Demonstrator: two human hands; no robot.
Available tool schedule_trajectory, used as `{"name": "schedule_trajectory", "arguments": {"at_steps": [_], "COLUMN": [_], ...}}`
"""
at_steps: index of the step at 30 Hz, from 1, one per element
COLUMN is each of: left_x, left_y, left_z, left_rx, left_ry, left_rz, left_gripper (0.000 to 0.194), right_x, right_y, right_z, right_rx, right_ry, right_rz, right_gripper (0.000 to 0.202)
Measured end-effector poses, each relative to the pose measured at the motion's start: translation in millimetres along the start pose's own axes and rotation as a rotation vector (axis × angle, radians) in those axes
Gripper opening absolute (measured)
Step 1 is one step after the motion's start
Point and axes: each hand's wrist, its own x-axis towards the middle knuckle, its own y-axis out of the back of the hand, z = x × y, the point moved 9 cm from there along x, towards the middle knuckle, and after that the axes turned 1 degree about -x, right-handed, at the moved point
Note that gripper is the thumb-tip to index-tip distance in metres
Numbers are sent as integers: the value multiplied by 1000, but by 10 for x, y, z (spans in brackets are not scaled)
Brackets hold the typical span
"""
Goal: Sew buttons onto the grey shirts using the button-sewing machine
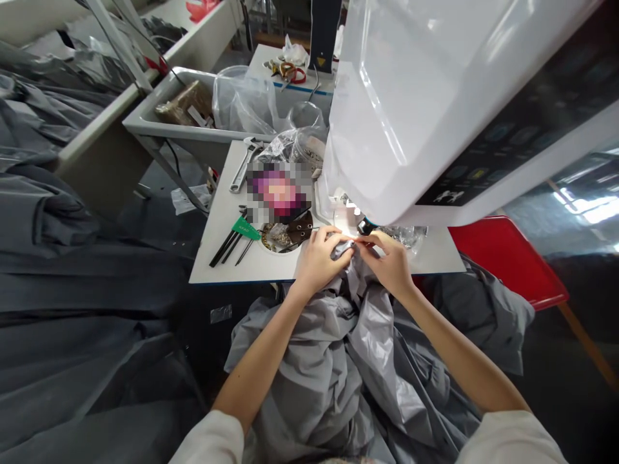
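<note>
Grey fabric (319,348) lies bunched over my lap and rises to the front edge of the white table (217,261). My left hand (320,258) pinches its upper end, fingertips pointing right. From the other side my right hand (387,261) is closed on the same piece of fabric, and the fingertips of both hands nearly meet. A small dark round spot shows at the left fingertips; I cannot make out what it is. Just beyond the hands is the lower part of a large white machine (401,129) with a dark button panel.
Left on the table lie a hex key set (245,228) in a green holder, an adjustable wrench (242,167) and a blurred-out item (278,193). Small metal parts (278,237) fill a round recess. A red stool (507,258) stands right; a grey tray (145,116) holds plastic bags behind.
</note>
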Motion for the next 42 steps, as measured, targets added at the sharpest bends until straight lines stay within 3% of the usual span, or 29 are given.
{"name": "schedule_trajectory", "arguments": {"at_steps": [15,19,23,28,32,37,42], "left_x": [-4,-4,-2,-2,-5,-2,-2], "left_y": [0,2,7,0,-1,1,3], "left_z": [-15,-10,-6,-6,-5,-2,13], "left_rx": [1,3,-2,2,7,9,17], "left_ry": [5,-2,-7,-7,-9,-7,-14], "left_rz": [-6,-4,5,1,0,0,-4], "left_gripper": [25,25,26,26,26,24,23], "right_x": [10,-20,-34,-6,10,88,238], "right_y": [-14,31,-30,-105,-124,24,-161], "right_z": [9,166,363,457,479,403,391], "right_rx": [-29,56,210,311,260,25,-50], "right_ry": [25,-95,-244,-283,-292,-288,-246], "right_rz": [-35,31,-4,-46,-62,23,-189], "right_gripper": [10,7,9,13,13,12,18]}}
